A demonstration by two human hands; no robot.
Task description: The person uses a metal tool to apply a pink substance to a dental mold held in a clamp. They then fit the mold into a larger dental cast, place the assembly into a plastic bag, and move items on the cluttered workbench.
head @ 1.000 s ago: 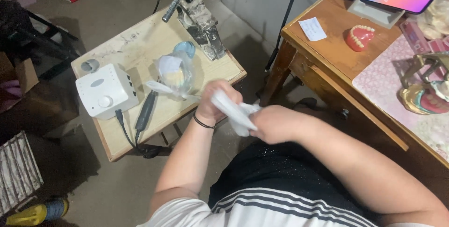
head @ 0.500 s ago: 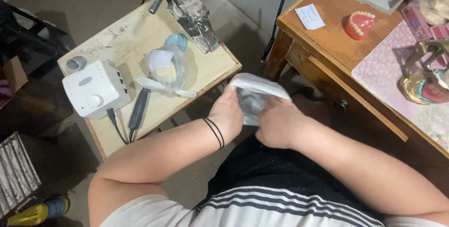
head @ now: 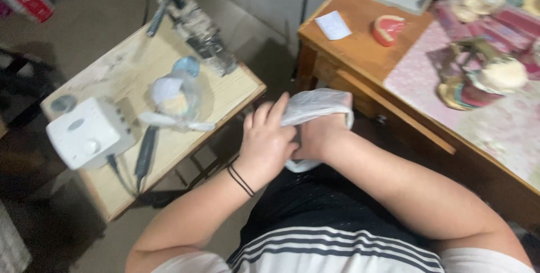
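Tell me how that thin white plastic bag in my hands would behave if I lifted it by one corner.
The white plastic bag looks crumpled and draped over the right hand, so it is probably floppy and would sag. It seems thin and translucent, so likely very light. The left hand presses on it; the smooth film may slip.

The left hand (head: 267, 141) covers most of the right hand (head: 318, 138), whose fingers are hidden inside the thin white plastic bag (head: 315, 107).

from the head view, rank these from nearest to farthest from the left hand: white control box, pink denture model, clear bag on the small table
1. clear bag, on the small table, to the hand's left.
2. pink denture model, on the desk, up and right.
3. white control box, far left on the small table.
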